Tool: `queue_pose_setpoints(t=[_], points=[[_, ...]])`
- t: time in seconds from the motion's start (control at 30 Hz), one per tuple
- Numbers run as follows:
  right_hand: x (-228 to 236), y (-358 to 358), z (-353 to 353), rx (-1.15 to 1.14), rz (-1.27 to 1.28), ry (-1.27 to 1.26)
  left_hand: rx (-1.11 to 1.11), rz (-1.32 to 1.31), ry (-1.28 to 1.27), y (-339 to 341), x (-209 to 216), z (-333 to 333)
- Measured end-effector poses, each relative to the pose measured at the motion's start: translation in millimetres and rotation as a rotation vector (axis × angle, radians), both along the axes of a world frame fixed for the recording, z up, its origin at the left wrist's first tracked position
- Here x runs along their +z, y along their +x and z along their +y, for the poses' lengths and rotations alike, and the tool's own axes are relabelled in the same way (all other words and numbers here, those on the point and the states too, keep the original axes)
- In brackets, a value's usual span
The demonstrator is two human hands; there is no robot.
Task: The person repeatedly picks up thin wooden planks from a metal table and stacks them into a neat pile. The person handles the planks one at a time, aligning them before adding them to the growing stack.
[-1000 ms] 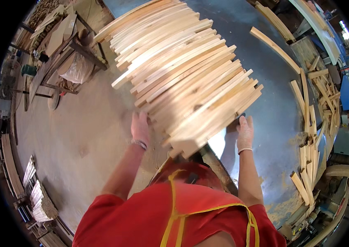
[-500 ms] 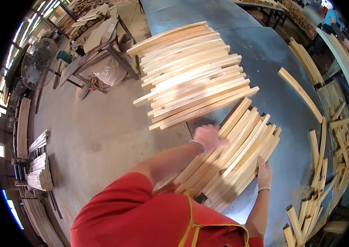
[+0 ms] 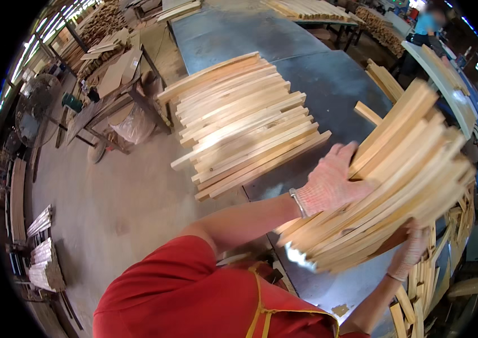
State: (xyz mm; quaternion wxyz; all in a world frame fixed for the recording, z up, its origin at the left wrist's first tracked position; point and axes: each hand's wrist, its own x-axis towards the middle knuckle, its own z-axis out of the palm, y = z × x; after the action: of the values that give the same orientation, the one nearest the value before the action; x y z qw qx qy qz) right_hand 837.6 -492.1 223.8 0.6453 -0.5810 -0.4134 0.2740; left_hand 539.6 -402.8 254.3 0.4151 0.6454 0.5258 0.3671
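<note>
A bundle of wooden strips is squeezed between my two gloved hands, tilted up off the metal table and blurred by motion. My left hand, with a bracelet at the wrist, presses on the bundle's near-left side, thumb lying over the strips. Under the right side of the bundle, my right hand grips its edge, its fingers partly hidden by the wood. Left of the bundle, a row of similar strips lies side by side across the table's left edge.
The blue-grey metal table stretches away ahead. Loose wood pieces are heaped along its right side. At left stand a workbench and a fan. A person in blue is at the far right.
The bundle has risen off the table and swung right, held between both hands. My left hand moved right with it, and my right hand went further right. The view has shifted.
</note>
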Motion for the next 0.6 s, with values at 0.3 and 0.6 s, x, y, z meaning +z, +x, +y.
queue_pose_setpoints(t=[0.3, 0.6], points=[[-108, -4, -105, -0.015, -0.532, -0.078, -0.255, -0.432, 0.292, -64, -140, 1], [-214, -168, -140, 0.175, -0.907, -0.685, -0.713, 1.342, 0.668, -186, -217, -1]])
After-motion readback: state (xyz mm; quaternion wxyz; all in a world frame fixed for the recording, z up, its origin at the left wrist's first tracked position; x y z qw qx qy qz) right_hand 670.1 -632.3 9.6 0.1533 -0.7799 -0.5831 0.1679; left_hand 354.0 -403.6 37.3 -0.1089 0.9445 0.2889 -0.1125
